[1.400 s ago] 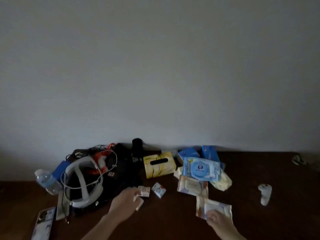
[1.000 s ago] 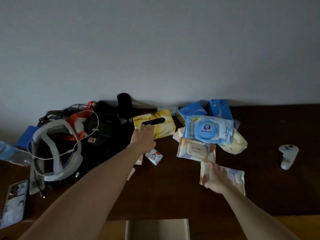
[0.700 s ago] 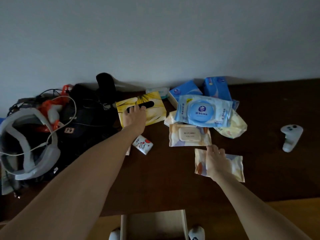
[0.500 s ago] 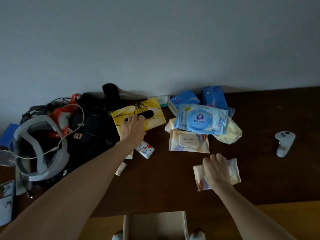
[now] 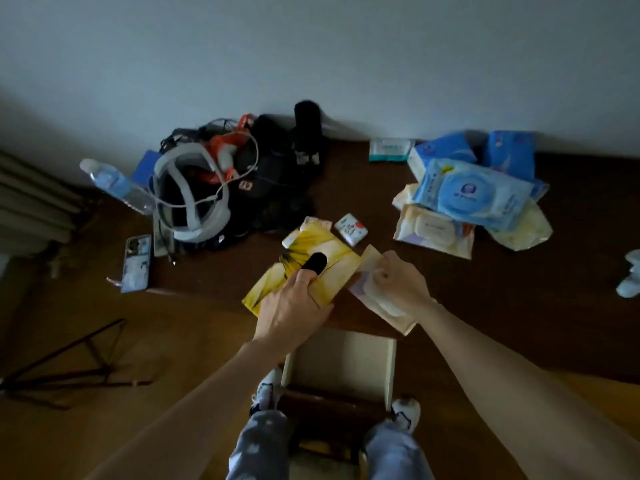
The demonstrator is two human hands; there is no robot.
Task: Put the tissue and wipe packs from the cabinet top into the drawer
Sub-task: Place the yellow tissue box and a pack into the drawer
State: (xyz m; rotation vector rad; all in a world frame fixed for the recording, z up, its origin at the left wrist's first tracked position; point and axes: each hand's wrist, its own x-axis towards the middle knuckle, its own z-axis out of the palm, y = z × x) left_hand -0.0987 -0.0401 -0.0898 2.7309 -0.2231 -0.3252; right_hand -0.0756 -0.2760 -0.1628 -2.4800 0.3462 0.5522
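Where both packs lay on the surface (image 5: 450,289) half a second ago: left hand (image 5: 294,308) gripping tissue box (image 5: 304,268), right hand (image 5: 401,285) gripping wipe pack (image 5: 377,303), both lifted above open drawer (image 5: 341,362).

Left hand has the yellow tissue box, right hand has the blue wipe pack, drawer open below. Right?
Not quite. In the head view the right hand grips a cream wipe pack, not the blue one, which lies on the cabinet top. The rest holds.
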